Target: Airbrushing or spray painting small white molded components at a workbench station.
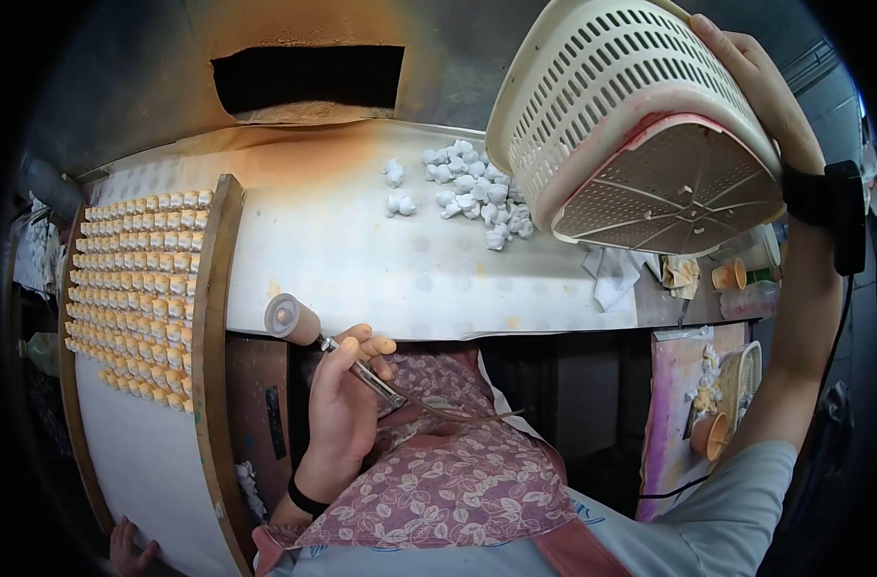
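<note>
In my left hand [340, 404], below the table's front edge, is an airbrush [363, 373] with a pinkish cup [291, 318], fingers closed around its body. A thin hose trails from it to the right. My right hand [746, 67] is raised at the upper right, gripping the rim of a cream slotted plastic basket [650, 125]. The basket is tilted, its underside toward me and its mouth hidden, facing away. Beside its left rim, small white knobbly pieces [472, 188] lie in a loose heap on the paper-covered table [332, 260].
At left, a wooden-edged tray [217, 317] carries rows of small orange-tinted pieces [140, 288]. Another person's hand [130, 550] touches its lower end. Crumpled cloth [611, 277] and an orange cup [729, 275] are at right. A dark rectangular opening [308, 79] is in the back wall.
</note>
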A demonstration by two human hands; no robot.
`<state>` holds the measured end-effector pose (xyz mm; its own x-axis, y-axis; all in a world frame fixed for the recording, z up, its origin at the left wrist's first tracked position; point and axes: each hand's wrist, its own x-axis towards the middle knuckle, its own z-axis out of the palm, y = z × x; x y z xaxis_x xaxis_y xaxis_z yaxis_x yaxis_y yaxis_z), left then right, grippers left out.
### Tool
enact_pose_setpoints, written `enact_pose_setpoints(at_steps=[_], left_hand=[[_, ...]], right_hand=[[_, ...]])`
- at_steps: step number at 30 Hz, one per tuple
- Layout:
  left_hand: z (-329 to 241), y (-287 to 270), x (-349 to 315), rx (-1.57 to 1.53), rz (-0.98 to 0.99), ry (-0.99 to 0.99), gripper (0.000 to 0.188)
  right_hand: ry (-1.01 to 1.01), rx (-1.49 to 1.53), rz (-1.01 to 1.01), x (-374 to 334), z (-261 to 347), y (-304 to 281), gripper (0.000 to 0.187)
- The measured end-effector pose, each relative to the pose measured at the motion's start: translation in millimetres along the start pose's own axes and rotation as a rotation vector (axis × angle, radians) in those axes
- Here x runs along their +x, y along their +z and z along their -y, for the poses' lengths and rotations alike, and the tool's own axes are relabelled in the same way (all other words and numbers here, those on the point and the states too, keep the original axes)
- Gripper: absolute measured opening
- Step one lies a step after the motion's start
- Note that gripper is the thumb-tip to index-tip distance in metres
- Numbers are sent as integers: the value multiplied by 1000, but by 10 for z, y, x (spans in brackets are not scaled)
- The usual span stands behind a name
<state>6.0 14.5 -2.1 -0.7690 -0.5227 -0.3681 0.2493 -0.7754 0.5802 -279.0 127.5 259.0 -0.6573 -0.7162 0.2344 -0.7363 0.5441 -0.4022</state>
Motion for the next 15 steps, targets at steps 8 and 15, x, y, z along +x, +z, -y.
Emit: enact_pose_setpoints(at_steps=[8,15], left_hand=[[-3,40,-45,-3,15,-19,28],[-3,96,-121,1,81,-27,29]], right_hand=[[58,194,-108,-178,-14,-221,41],[-123,137,-319,-684,86,-544,43]])
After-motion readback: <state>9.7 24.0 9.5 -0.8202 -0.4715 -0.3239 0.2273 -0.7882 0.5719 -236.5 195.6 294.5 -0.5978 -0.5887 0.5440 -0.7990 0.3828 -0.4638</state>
